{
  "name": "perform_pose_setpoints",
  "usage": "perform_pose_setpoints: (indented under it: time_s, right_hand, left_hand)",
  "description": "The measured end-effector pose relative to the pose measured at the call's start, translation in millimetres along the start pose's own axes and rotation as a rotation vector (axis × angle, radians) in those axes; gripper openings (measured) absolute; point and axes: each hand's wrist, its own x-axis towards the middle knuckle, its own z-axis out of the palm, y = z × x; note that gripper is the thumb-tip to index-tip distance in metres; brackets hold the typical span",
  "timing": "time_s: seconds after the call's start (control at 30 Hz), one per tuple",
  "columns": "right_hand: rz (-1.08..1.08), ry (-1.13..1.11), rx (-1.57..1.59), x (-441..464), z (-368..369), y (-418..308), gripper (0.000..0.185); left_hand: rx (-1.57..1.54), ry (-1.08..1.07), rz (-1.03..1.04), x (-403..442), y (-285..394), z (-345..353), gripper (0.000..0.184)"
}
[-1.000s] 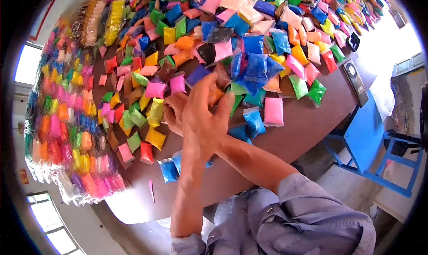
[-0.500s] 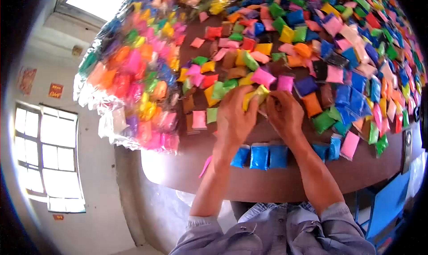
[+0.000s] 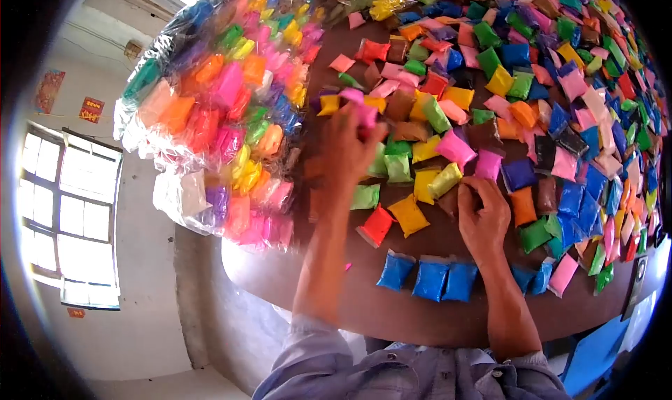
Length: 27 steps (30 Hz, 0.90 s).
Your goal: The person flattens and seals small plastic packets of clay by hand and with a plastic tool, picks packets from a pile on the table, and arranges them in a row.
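My left hand (image 3: 350,144) is smeared by motion over the left part of the packets. A blurred magenta packet (image 3: 365,114) shows at its fingertips; whether they grip it I cannot tell. My right hand (image 3: 483,214) rests near the table, fingers curled in toward the thumb; what they hold, if anything, is hidden. Just left of it lie a yellow-green packet (image 3: 444,181) and a partly covered brown packet (image 3: 449,202). A yellow packet (image 3: 408,215) and a red packet (image 3: 376,226) lie between my hands.
Several blue packets (image 3: 430,279) form a row along the front of the brown table (image 3: 350,316). At left stands a heap of colourful packets in clear plastic (image 3: 203,130). Loose packets (image 3: 521,85) cover the back and right. Windows (image 3: 70,211) are at far left.
My hands have moved apart, the left one up and leftward to the magenta packet. The yellow-green packet that was between them now lies on the table. The view has shifted.
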Motion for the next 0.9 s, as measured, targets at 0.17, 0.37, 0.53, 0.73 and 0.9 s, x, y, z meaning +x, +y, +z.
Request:
perform_pose_setpoints:
  time_s: [0.17, 0.37, 0.53, 0.73, 0.9]
  right_hand:
    - [-0.055, 0.008, -0.007, 0, 4, 6, 0.012]
    - [-0.017, -0.002, 0.026, -1, 2, 5, 0.012]
    - [-0.001, -0.004, 0.037, -1, 3, 5, 0.012]
    - [0.004, 0.010, 0.048, -1, 2, 5, 0.010]
    - [-0.018, 0.017, 0.062, 2, 0, 0, 0.011]
  left_hand:
    - [-0.169, 0.013, 0.191, -28, 56, -10, 0.063]
    - [0.064, 0.029, -0.069, -86, 14, -62, 0.059]
    - [0.240, -0.028, -0.175, -132, -3, -76, 0.060]
    - [0.135, -0.063, -0.201, -120, -17, -49, 0.055]
    - [-0.291, -0.053, -0.087, -50, 4, -39, 0.053]
